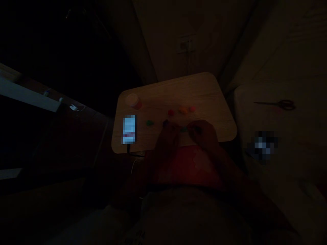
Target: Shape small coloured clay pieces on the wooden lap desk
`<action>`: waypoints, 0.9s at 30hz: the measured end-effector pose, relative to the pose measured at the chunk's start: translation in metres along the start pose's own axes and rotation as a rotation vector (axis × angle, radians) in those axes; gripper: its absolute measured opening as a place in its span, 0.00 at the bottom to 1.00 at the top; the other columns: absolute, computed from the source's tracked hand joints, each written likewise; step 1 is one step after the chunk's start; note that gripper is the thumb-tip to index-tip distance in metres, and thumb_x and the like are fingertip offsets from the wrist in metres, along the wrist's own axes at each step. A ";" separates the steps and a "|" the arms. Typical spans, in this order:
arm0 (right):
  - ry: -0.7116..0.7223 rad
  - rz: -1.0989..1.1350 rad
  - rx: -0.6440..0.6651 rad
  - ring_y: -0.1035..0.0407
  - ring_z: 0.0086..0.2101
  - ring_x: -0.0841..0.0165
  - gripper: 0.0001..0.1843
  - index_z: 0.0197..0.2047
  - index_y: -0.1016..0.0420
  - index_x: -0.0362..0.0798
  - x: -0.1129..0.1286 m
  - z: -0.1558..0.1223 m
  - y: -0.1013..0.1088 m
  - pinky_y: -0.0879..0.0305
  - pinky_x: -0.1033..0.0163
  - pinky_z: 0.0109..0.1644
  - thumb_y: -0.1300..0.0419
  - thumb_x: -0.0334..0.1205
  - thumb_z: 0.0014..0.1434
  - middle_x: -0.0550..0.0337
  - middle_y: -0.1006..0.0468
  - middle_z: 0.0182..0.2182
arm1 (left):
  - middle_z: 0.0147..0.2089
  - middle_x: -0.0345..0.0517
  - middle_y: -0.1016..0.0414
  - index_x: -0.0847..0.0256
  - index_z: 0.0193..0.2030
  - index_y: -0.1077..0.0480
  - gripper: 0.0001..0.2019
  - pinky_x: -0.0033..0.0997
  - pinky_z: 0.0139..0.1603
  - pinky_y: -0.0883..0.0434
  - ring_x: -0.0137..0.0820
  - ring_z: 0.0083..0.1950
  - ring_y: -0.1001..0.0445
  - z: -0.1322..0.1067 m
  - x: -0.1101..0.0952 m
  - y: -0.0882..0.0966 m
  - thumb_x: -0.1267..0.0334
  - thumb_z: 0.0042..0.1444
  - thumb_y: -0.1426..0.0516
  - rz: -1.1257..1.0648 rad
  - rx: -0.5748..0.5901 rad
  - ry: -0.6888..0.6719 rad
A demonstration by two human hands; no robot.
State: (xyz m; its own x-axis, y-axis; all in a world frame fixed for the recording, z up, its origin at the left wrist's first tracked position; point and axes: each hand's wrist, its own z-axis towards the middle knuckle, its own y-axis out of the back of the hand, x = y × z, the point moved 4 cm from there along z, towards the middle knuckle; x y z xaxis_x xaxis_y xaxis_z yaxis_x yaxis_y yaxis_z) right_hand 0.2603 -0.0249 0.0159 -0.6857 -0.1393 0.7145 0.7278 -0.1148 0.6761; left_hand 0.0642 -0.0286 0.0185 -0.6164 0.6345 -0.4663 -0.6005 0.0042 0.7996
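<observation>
Green piece: A small green piece [184, 129] sits between two hands near the close edge of a wooden table [158, 95] in a dim room.
Long axis: Its visible stretch runs roughly left to right, an end toward each hand; which end is the front cannot be told.
Left hand: Fingers curl narrowly at the piece's left side, the left hand [170, 133] too dark to confirm a grip.
Right hand: The right hand [204, 133] bends inward at the other end, its hold equally unclear.
Beyond the hands: Red [170, 112], orange [183, 109] and pink lumps [192, 109] lie near one another.
Hidden or murky: Fingers and shadow cover the piece's ends; a dark lump [165, 122] by the left hand defies identification; pixels mask a glowing screen [129, 129].
</observation>
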 end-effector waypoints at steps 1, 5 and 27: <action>0.008 -0.013 0.011 0.21 0.45 0.52 0.12 0.43 0.12 0.50 0.000 0.001 -0.002 0.27 0.48 0.54 0.39 0.41 0.65 0.49 0.12 0.42 | 0.61 0.57 0.28 0.62 0.64 0.28 0.17 0.53 0.72 0.29 0.44 0.64 0.28 -0.001 0.001 -0.002 0.68 0.73 0.47 0.034 0.021 -0.010; 0.057 -0.050 0.031 0.22 0.44 0.54 0.12 0.41 0.14 0.49 0.001 0.003 -0.004 0.28 0.51 0.52 0.40 0.38 0.65 0.48 0.14 0.42 | 0.62 0.59 0.27 0.63 0.64 0.27 0.18 0.55 0.70 0.27 0.46 0.64 0.27 -0.004 0.002 -0.006 0.68 0.72 0.47 0.088 0.069 -0.046; 0.104 -0.283 0.071 0.28 0.44 0.53 0.07 0.41 0.23 0.47 0.005 0.007 -0.007 0.40 0.53 0.45 0.43 0.37 0.67 0.44 0.19 0.44 | 0.71 0.64 0.28 0.64 0.69 0.29 0.23 0.62 0.70 0.29 0.52 0.71 0.30 -0.006 0.002 -0.012 0.68 0.70 0.49 0.220 0.150 -0.100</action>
State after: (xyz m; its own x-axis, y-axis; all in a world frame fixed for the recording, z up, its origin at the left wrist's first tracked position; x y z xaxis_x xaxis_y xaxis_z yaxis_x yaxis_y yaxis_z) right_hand 0.2512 -0.0178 0.0163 -0.8534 -0.2116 0.4763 0.5030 -0.0952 0.8590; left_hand 0.0668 -0.0318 0.0058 -0.6660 0.7058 -0.2413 -0.3711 -0.0329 0.9280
